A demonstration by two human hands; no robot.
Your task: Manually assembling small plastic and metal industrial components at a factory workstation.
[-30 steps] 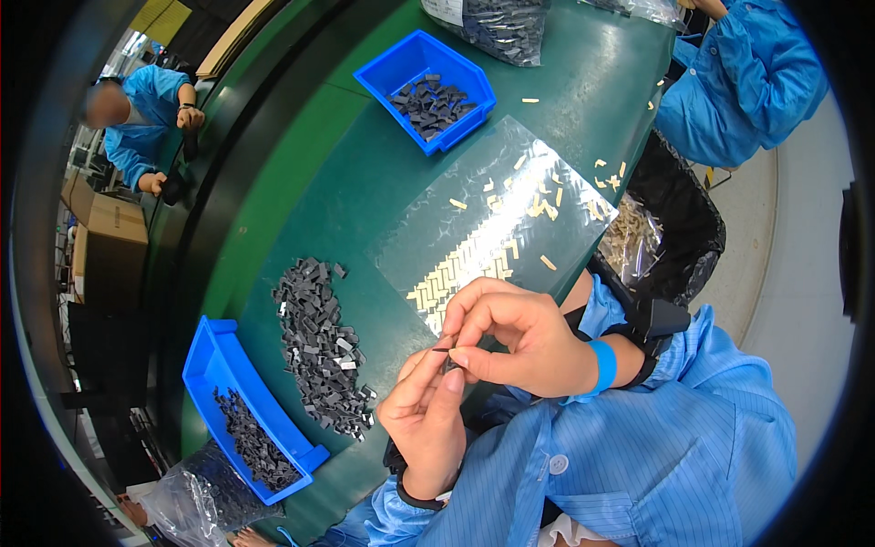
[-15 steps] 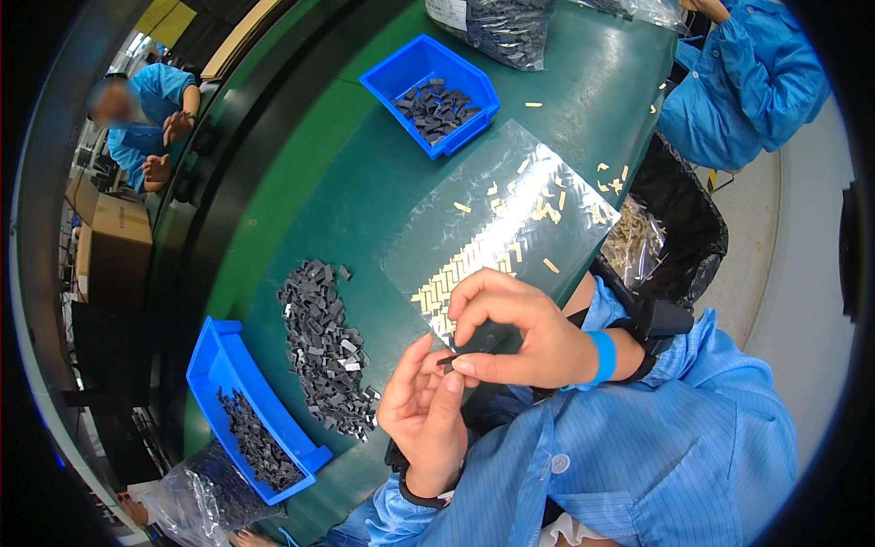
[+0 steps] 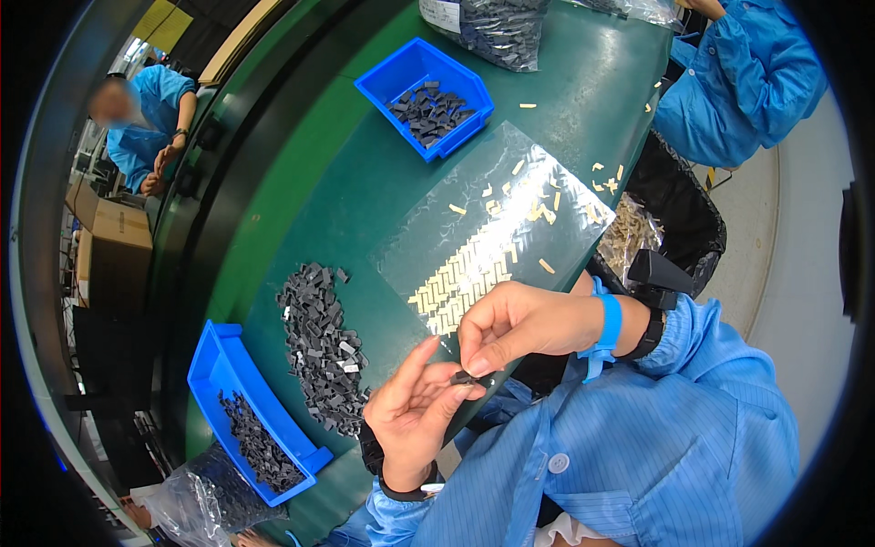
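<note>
A small black plastic piece (image 3: 463,377) is pinched between the fingertips of both hands, partly covered by them. My left hand (image 3: 412,415) holds it from below with thumb and fingers. From above, my right hand (image 3: 533,321) presses thumb and forefinger onto the same piece. Beyond the hands lies a clear plastic sheet (image 3: 415,239) with rows of small pale yellow strips (image 3: 456,278), some scattered loosely at its far end. Left of my hands is a heap of small dark grey pieces (image 3: 321,351) on the green table (image 3: 310,214).
A blue bin (image 3: 211,365) with small black parts stands at the left; another blue bin (image 3: 369,84) with dark pieces stands farther off. Bags of dark parts (image 3: 497,32) lie at far and near ends. A black-lined waste bin (image 3: 697,228) is at right. Two co-workers are nearby.
My right thumb and forefinger, apart at the top before, have closed down onto the black piece. My left hand has shifted slightly left. The far-left co-worker's hands have come together.
</note>
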